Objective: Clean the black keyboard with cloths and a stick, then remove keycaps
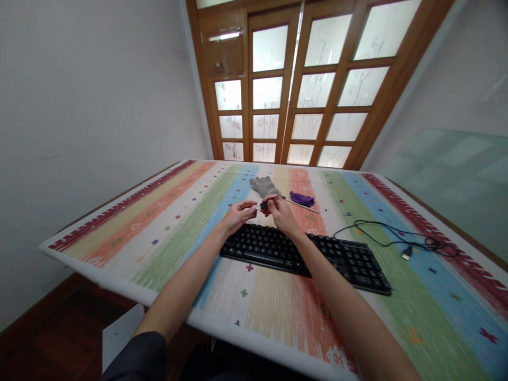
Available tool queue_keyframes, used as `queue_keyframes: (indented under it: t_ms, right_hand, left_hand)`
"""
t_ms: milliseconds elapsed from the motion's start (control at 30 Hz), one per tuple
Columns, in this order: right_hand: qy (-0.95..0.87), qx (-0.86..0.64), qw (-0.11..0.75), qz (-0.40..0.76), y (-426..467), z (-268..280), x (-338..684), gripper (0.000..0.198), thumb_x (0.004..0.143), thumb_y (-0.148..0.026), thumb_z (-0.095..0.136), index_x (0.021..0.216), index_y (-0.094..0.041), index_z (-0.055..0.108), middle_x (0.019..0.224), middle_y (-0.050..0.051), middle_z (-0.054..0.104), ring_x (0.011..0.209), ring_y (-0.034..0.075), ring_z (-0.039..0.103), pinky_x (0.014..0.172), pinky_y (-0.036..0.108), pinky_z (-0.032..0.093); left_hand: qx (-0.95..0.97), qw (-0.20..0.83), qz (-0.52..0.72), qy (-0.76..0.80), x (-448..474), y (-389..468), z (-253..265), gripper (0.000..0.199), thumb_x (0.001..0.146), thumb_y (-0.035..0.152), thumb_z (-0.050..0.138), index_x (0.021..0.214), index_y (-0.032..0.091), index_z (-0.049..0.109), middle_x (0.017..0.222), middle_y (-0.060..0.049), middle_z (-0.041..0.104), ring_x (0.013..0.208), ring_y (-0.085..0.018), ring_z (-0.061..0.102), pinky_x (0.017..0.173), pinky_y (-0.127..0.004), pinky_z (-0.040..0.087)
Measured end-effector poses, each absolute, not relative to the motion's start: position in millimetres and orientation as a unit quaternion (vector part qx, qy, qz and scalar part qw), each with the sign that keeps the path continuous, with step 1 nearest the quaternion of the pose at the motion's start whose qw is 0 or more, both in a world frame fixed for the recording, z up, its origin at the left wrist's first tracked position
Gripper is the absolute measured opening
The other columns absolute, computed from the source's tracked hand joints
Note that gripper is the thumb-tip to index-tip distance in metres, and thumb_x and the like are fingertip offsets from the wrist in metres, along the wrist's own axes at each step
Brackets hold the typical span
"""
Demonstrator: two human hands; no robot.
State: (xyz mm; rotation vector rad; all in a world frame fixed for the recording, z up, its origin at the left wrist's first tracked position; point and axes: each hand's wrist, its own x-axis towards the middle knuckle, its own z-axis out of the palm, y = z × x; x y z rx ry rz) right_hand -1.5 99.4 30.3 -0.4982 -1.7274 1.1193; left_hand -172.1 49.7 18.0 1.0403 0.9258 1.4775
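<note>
Over the back edge of a black keyboard (273, 253), my two hands meet. Closed fingers of my right hand (281, 212) grip a small tool (263, 205) with a black grip and thin metal end, pointing left. At that end my left hand (238, 216) pinches a small black piece (255, 211), about the size of a key; its exact kind is too small to tell. A thin rod (304, 205) lies just beyond my right hand, its near end partly hidden. My forearms cover part of the keyboard.
Behind my hands lie a crumpled grey cloth (265, 186) and a purple cloth (302, 199). The keyboard's black cable (391, 228) loops to the right, with its USB plug (407, 253) on the striped tablecloth (166, 238). Walls stand left and right, wooden glazed doors (286, 79) beyond.
</note>
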Motion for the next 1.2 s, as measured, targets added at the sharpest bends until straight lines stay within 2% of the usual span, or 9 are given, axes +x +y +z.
queue_keyframes:
  t_ms: [200,367,500,667,767,900,1033,1100,1200]
  right_hand:
    - [-0.722,-0.224,0.525,0.392,94.0,32.9,0.7,0.042,0.092,-0.062,0.046,0.089,-0.021,0.055,0.069,0.003,0.062,0.064,0.018,0.063,0.063,0.032,0.051]
    - [-0.754,-0.241,0.538,0.289,83.7,42.2,-1.1,0.032,0.095,-0.049,0.044,0.086,-0.021,0.056,0.071,0.003,0.062,0.066,0.018,0.062,0.066,0.031,0.049]
    - [-0.704,-0.276,0.563,0.332,85.9,43.0,-4.3,0.042,0.094,-0.060,0.042,0.086,-0.021,0.055,0.069,0.004,0.063,0.064,0.019,0.064,0.062,0.031,0.050]
    - [-0.643,-0.304,0.582,0.394,90.4,41.7,-7.4,0.057,0.086,-0.076,0.041,0.085,-0.021,0.053,0.063,0.004,0.064,0.055,0.018,0.062,0.055,0.029,0.050]
    - [-0.633,-0.303,0.588,0.403,89.8,42.3,-8.3,0.058,0.084,-0.078,0.042,0.084,-0.021,0.053,0.062,0.004,0.064,0.053,0.017,0.061,0.053,0.029,0.049]
    - [-0.640,-0.312,0.582,0.392,86.7,43.3,-8.5,0.057,0.085,-0.076,0.042,0.083,-0.020,0.053,0.060,0.004,0.064,0.053,0.018,0.061,0.053,0.029,0.048]
    - [-0.653,-0.333,0.573,0.366,83.8,44.7,-8.0,0.055,0.087,-0.073,0.040,0.082,-0.020,0.053,0.061,0.004,0.065,0.055,0.018,0.061,0.056,0.029,0.048]
    - [-0.650,-0.340,0.575,0.362,83.0,46.0,-7.4,0.054,0.088,-0.072,0.040,0.082,-0.020,0.053,0.062,0.005,0.064,0.055,0.018,0.061,0.056,0.029,0.047]
    - [-0.644,-0.344,0.578,0.365,82.6,48.5,-6.3,0.053,0.088,-0.072,0.040,0.081,-0.021,0.053,0.062,0.004,0.063,0.055,0.018,0.060,0.054,0.028,0.047]
  left_hand:
    - [0.412,0.505,0.655,0.383,-161.9,60.9,19.3,0.032,0.057,0.027,0.091,0.082,0.014,0.074,0.073,0.000,0.066,0.068,-0.010,0.063,0.073,-0.027,0.051]
    - [0.399,0.483,0.682,0.377,-158.3,69.7,20.6,0.031,0.060,0.028,0.090,0.084,0.014,0.075,0.078,-0.001,0.070,0.069,-0.011,0.064,0.076,-0.028,0.052]
    - [0.401,0.481,0.684,0.374,-158.6,71.1,19.7,0.036,0.062,0.036,0.090,0.085,0.012,0.075,0.077,-0.004,0.071,0.065,-0.012,0.065,0.076,-0.030,0.053]
    - [0.414,0.473,0.682,0.373,-160.5,69.6,16.3,0.049,0.057,0.049,0.090,0.084,0.012,0.073,0.075,-0.003,0.072,0.069,-0.014,0.068,0.080,-0.032,0.055]
    - [0.438,0.469,0.666,0.381,-162.4,68.5,15.8,0.053,0.051,0.049,0.092,0.086,0.013,0.073,0.075,-0.002,0.072,0.070,-0.014,0.069,0.084,-0.034,0.054]
    - [0.483,0.463,0.623,0.405,-170.2,70.1,17.3,0.058,0.048,0.050,0.093,0.085,0.012,0.072,0.075,-0.004,0.071,0.069,-0.018,0.070,0.080,-0.039,0.056]
    - [0.518,0.414,0.609,0.435,-189.6,78.9,18.9,0.057,0.056,0.058,0.086,0.088,0.015,0.069,0.082,-0.004,0.071,0.079,-0.019,0.069,0.081,-0.037,0.054]
    - [0.534,0.370,0.605,0.460,-201.3,84.8,19.4,0.052,0.061,0.056,0.084,0.091,0.016,0.069,0.085,-0.004,0.071,0.083,-0.018,0.067,0.080,-0.034,0.052]
    - [0.566,0.306,0.575,0.505,-214.0,92.4,20.3,0.044,0.060,0.046,0.086,0.089,0.016,0.071,0.084,-0.005,0.071,0.082,-0.019,0.065,0.078,-0.033,0.050]
